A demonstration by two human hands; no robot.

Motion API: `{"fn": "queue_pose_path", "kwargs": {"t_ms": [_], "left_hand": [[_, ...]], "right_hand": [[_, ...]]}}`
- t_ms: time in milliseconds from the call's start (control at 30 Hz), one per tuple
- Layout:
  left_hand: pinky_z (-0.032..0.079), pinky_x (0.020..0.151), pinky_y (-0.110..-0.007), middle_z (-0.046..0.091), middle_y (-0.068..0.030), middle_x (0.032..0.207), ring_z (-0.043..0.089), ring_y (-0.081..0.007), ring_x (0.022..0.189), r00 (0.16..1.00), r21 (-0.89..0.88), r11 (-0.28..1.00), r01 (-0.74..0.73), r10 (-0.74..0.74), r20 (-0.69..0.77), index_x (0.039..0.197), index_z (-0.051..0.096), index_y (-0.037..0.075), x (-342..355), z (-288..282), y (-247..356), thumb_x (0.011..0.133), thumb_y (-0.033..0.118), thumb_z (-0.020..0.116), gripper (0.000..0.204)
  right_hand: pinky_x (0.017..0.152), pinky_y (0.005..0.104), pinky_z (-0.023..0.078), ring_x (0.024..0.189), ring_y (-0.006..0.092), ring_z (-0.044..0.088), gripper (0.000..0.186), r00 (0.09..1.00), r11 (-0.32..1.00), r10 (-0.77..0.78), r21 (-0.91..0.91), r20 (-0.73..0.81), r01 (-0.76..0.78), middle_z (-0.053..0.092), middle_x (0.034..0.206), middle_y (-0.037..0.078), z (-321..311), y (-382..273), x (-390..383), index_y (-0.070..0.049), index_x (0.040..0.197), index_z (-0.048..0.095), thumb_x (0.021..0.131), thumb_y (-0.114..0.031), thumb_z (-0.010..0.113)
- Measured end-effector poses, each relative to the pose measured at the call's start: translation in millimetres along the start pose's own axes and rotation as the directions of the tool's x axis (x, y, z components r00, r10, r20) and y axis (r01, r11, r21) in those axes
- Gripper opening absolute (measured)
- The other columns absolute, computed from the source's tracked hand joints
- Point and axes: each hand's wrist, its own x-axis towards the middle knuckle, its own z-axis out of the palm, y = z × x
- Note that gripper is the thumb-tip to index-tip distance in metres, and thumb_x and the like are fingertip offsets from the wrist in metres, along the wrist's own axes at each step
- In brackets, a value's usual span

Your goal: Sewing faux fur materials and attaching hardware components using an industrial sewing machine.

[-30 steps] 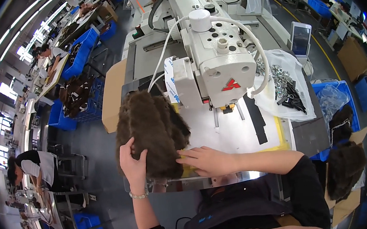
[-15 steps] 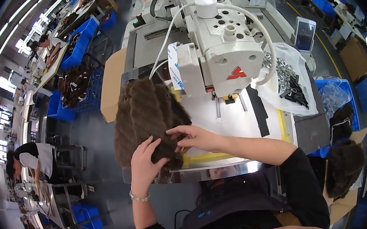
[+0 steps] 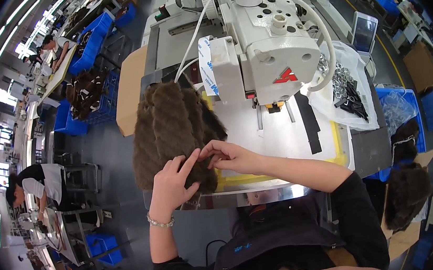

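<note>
A dark brown furry piece (image 3: 162, 125), made up of ridged panels, lies at the left of the white work plate (image 3: 243, 142) beside a white sewing machine head (image 3: 280, 60). My left hand (image 3: 175, 184) rests on the fur's near part, fingers spread and bent, index fingertip beside my right hand's fingers. My right hand (image 3: 229, 159) reaches from the right to the fur's near right part, fingers curled and closed; what they hold, if anything, is hidden.
Metal hardware and black pieces (image 3: 343, 90) sit on white plastic to the right, near a screen (image 3: 361, 35). A cardboard sheet (image 3: 130, 91) stands left. Blue bins (image 3: 69, 116) and co-workers (image 3: 40, 188) are farther left; more brown fur (image 3: 407, 196) lies lower right.
My left hand has moved right from the fur's left edge to meet my right hand. My right hand has moved up and curled its fingers. The machine sits slightly higher in the view.
</note>
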Motion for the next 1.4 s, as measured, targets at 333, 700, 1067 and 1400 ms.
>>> {"fn": "queue_pose_path", "kwargs": {"t_ms": [333, 700, 1067, 1400], "left_hand": [[0.049, 0.058, -0.033, 0.053, -0.0061, 0.085, 0.06, -0.0209, 0.073, 0.984, 0.194, 0.966, -0.168, 0.152, 0.097, 0.104, 0.062, 0.011, 6.9, 5.8, -13.5, 0.07, 0.005, 0.065, 0.035], [0.036, 0.089, -0.036, 0.06, 0.0046, 0.116, 0.054, -0.0182, 0.104, 0.905, 0.36, 0.889, -0.282, 0.371, -0.209, 0.096, 0.06, 0.022, 9.0, -13.3, -0.6, 0.075, 0.018, 0.062, 0.022], [0.039, 0.096, -0.037, 0.053, 0.0021, 0.096, 0.052, -0.016, 0.095, 0.565, -0.243, 0.537, -0.808, 0.823, -0.062, 0.099, 0.054, 0.02, 37.7, 30.2, 93.2, 0.082, 0.017, 0.057, 0.018], [0.041, 0.096, -0.036, 0.052, -0.0048, 0.093, 0.053, -0.0208, 0.093, 0.448, -0.476, 0.316, -0.821, 0.873, -0.193, 0.092, 0.054, 0.01, 59.3, 86.6, 159.0, 0.081, 0.015, 0.055, 0.013]], "right_hand": [[0.096, 0.0368, 0.04, 0.11, 0.0218, 0.054, 0.043, 0.989, 0.839, -0.103, -0.525, 0.104, 0.143, 0.057, 0.122, 0.01, 2.6, -8.0, -10.0, -0.006, 0.121, 0.05, 0.08, 0.006, 0.047], [0.092, 0.0391, 0.038, 0.108, 0.0247, 0.053, 0.056, 0.919, 0.219, -0.338, -0.932, 0.205, 0.289, 0.045, 0.141, 0.005, 12.3, 4.9, -17.4, -0.015, 0.131, 0.049, 0.077, -0.008, 0.06], [0.064, 0.0375, 0.049, 0.074, 0.0279, 0.058, 0.042, 0.785, 0.667, -0.52, -0.734, -0.336, 0.127, 0.05, 0.103, 0.008, -9.3, -10.2, -38.3, -0.006, 0.096, 0.047, 0.065, 0.003, 0.073], [0.066, 0.0357, 0.051, 0.078, 0.0238, 0.063, 0.035, 0.925, 0.028, -0.343, -0.982, 0.165, 0.186, 0.057, 0.127, 0.013, -60.2, -9.8, -122.7, -0.007, 0.102, 0.061, 0.067, -0.01, 0.065]]}}
